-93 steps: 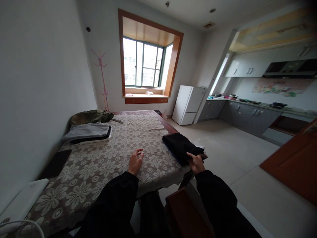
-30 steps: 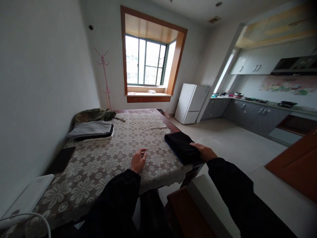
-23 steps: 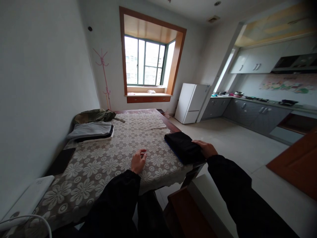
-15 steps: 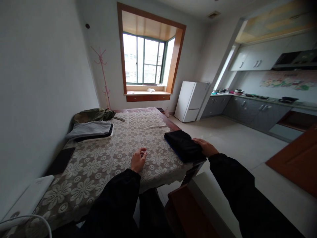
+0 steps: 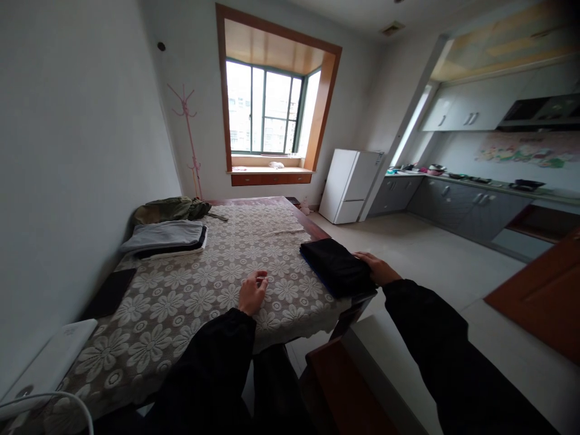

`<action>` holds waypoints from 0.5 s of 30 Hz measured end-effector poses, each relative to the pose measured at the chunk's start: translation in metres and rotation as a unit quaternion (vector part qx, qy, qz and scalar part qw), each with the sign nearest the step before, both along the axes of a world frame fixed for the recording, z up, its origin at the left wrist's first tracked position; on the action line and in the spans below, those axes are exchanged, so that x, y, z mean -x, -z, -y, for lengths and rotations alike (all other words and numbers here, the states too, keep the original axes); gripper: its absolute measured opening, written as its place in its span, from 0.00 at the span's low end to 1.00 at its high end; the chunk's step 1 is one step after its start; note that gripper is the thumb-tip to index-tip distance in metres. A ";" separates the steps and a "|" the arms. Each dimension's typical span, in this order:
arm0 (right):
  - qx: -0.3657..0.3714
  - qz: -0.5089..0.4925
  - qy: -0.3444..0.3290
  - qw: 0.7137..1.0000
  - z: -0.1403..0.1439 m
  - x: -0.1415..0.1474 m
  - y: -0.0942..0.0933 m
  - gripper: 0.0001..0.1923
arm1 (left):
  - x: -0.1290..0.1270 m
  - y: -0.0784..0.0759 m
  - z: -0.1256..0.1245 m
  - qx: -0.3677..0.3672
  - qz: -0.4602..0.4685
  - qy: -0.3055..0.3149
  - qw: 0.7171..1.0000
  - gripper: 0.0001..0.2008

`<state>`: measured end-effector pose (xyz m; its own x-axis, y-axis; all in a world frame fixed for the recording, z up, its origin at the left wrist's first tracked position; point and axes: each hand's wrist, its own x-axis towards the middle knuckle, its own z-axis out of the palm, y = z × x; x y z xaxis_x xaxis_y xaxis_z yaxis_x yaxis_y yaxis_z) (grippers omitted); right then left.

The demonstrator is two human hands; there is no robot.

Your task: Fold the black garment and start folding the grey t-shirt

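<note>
Garment, black and folded [image 5: 336,266], lies at the right near edge of the tabletop [image 5: 212,284]. The right hand [image 5: 379,269] has shifted from its near end to its right side, resting flat and open. The left hand [image 5: 252,292] stays loosely curled on the lace cloth, holding nothing.

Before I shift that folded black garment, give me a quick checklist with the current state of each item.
1. Right hand touching the folded black garment: ok, resting on its right edge.
2. Garment gripped: cannot tell; fingers lie flat.
3. Left hand off the garment: ok, on the lace tablecloth.
4. Garment fully supported: not ok, it sits at the table's corner edge.
5. Folded grey stack out of the way: ok, far side.
</note>
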<state>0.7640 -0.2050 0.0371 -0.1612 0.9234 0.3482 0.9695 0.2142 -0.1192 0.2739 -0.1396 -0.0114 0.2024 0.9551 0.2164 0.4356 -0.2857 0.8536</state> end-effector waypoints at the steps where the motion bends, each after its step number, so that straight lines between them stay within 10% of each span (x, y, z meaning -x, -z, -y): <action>1: 0.017 -0.019 -0.004 1.000 0.001 -0.003 0.005 0.46 | 0.000 0.000 0.000 0.000 0.000 0.000 1.000 0.10; 15: 0.054 -0.166 -0.012 0.985 0.002 -0.008 0.009 0.38 | 0.000 0.000 0.000 -0.004 0.001 0.003 1.000 0.10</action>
